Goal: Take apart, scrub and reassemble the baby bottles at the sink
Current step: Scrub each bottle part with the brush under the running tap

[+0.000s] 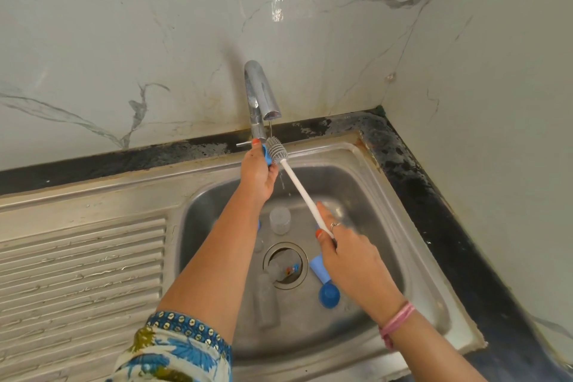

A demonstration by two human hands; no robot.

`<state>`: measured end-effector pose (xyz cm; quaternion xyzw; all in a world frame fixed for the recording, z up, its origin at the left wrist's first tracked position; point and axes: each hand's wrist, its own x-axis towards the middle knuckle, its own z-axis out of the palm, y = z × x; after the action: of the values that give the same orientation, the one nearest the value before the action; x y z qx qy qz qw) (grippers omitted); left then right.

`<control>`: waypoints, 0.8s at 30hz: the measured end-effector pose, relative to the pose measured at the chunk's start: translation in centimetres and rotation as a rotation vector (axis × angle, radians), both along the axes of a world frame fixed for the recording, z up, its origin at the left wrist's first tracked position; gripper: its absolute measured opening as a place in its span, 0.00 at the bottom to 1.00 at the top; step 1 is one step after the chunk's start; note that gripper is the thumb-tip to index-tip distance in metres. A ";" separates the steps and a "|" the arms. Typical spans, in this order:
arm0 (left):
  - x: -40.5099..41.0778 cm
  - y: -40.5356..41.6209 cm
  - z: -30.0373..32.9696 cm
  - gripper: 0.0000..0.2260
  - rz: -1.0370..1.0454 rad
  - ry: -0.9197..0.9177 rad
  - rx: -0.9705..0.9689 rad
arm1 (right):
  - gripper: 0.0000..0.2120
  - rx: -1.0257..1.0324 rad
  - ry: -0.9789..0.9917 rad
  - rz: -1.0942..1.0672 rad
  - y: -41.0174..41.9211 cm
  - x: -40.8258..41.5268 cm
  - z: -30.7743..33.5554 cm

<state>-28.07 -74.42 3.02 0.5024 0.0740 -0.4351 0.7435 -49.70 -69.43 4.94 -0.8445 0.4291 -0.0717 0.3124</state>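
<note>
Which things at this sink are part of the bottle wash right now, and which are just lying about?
In the job:
- bottle brush, held by the right hand
- blue bottle part, held by the left hand under the tap
- clear cup, clear bottle and blue piece in the sink

Lying about:
- ribbed drainboard
- black counter edge

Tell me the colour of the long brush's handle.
White, with a grey bristle head; the long bottle brush shows clearly in the head view.
</note>
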 end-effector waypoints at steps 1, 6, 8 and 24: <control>-0.3 -0.1 -0.2 0.13 -0.029 -0.033 0.030 | 0.23 0.007 -0.012 -0.004 -0.6 0.3 0.0; -0.1 -0.1 -0.4 0.12 -0.070 -0.137 0.090 | 0.23 0.041 -0.016 -0.037 -1.9 1.1 0.0; 0.5 0.1 -0.5 0.13 -0.053 -0.135 0.090 | 0.23 0.017 0.017 -0.022 -0.5 0.6 -0.3; -0.2 0.6 -1.4 0.12 -0.202 -0.255 0.160 | 0.23 0.034 0.046 -0.019 -1.5 1.7 0.3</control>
<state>-28.27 -73.85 1.62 0.6159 -0.0372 -0.4330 0.6571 -48.00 -70.97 5.24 -0.8363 0.4455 -0.0479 0.3161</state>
